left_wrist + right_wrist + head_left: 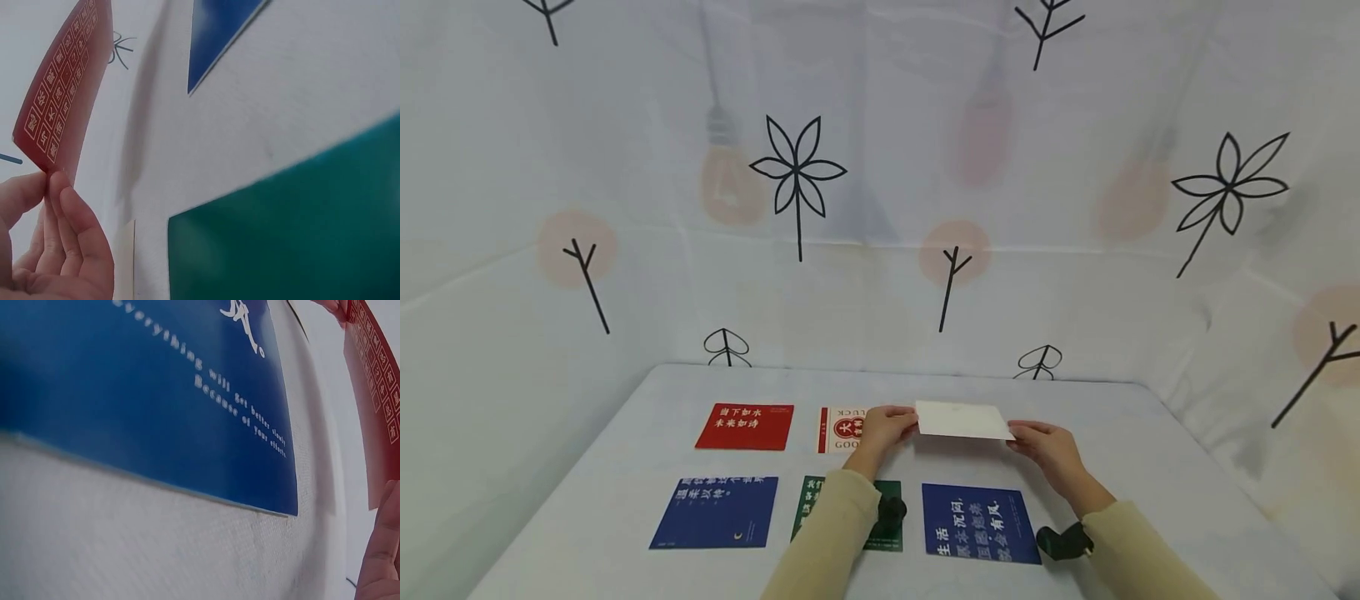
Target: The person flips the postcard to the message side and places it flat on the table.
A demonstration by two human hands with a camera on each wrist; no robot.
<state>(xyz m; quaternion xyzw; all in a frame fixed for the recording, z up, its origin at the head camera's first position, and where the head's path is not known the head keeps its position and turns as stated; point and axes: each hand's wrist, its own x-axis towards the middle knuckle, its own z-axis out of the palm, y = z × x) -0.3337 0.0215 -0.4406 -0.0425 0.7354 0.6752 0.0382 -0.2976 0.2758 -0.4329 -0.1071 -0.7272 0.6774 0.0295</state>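
Observation:
A postcard (964, 419) is held above the back of the table, its plain white side facing up in the head view. Its underside is red with pale printed characters, as the left wrist view shows on the card (70, 87). My left hand (883, 429) pinches the left edge between thumb and fingers. At the opposite edge my right hand (1054, 457) grips the card near its front corner. Just left of it, partly behind my left hand, lies a white and red card (835, 417). A blue card (981, 529) with white writing lies in front of the held card.
A red card (745, 427) lies at the back left of the white table (587, 517). In the front row are another blue card (715, 517) and a green card (808, 500) partly covered by my left sleeve (831, 533). A patterned white cloth (880, 183) hangs behind.

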